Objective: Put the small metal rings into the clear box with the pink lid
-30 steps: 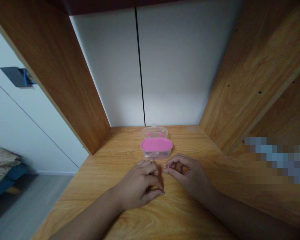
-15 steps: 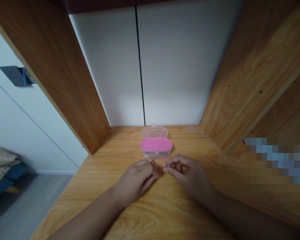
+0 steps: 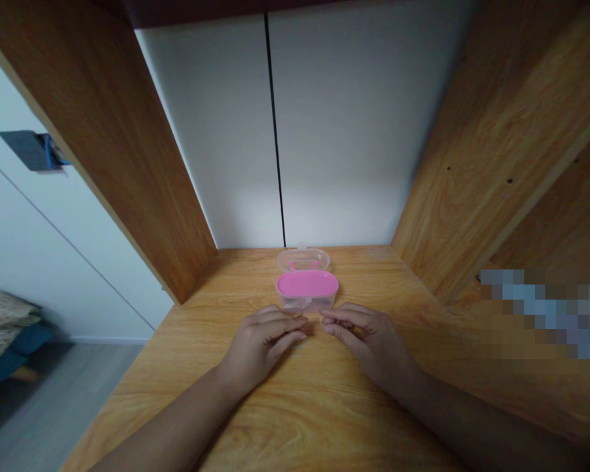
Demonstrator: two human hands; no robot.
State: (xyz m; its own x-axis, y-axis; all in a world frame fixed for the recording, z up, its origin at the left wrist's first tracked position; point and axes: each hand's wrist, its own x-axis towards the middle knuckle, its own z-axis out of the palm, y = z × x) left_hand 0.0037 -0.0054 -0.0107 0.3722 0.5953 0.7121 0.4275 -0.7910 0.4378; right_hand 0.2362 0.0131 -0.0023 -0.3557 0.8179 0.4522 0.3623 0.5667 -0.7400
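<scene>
My right hand (image 3: 373, 335) pinches a small pale ring (image 3: 322, 321) between thumb and fingertips, just above the wooden tabletop (image 3: 295, 406). Opposite it, my left hand (image 3: 263, 342) is open, its thumb and fingers apart. A small dark ring (image 3: 299, 317) lies at the left index fingertip, partly covered by the fingers; whether they touch it I cannot tell. Below the left thumb, a thin pale ring (image 3: 297, 351) rests on the wood. Right behind both hands stands a clear oval box (image 3: 319, 302) with a pink tray (image 3: 307, 284) in its top.
The box's clear lid (image 3: 303, 259) is folded back behind it, near the white back panel (image 3: 334, 164). Wooden side panels rise on the left (image 3: 128, 170) and right (image 3: 452, 196). A pixelated patch covers part of the right side.
My left fingers have spread and reached over the dark ring. A thin pale ring now shows on the table below the left thumb. The right hand has barely moved and keeps its pinch.
</scene>
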